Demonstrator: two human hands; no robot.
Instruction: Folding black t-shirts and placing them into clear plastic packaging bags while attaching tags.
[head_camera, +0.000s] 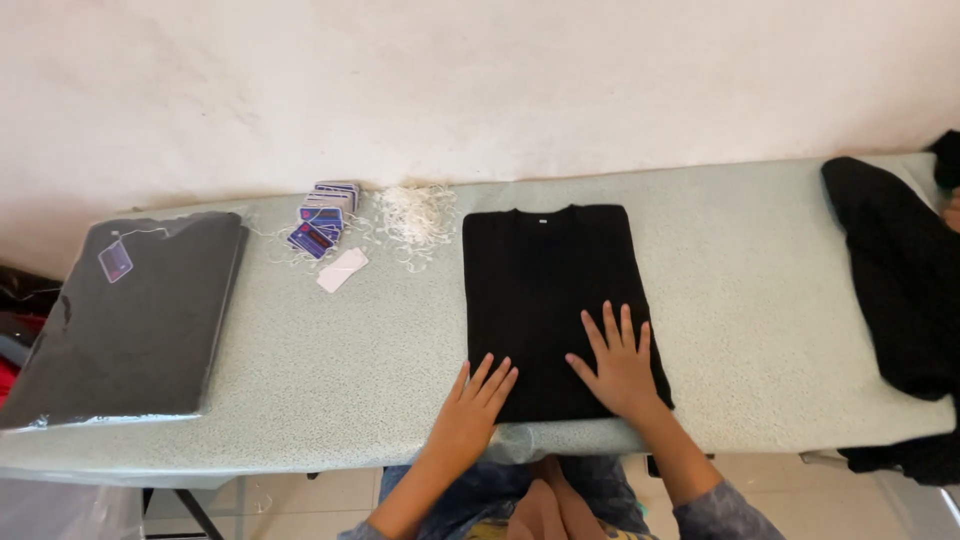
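Shirt (550, 300), black and folded into a neat rectangle, lies flat in the middle of the bench (760, 300), its collar at the far edge and its hem near us. We press both hands on its near part. Our left hand (475, 408) lies palm down at the near left corner of the shirt, fingers spread a little and pointing far and right, part on the cloth and part on the bench just beside it. Our right hand (620, 365) lies flat on the near right part of the shirt, fingers fanned wide. Neither grip pinches anything; both are open and flat on the cloth.

To the left, near the far edge of the bench, sits a stack of tags (322, 225) in blue and purple, with one white tag (342, 269) lying loose just near it. Right of the stack, a heap of white strings (415, 218) sits between the tags and the shirt's collar. At the far left lies a bagged shirt (130, 315), dark, in a clear plastic bag, with a small tag at its far left corner. At the right end of the bench a loose black garment (900, 290) lies crumpled, hanging over the near edge. The wall (450, 80) behind the bench is pale and plain.
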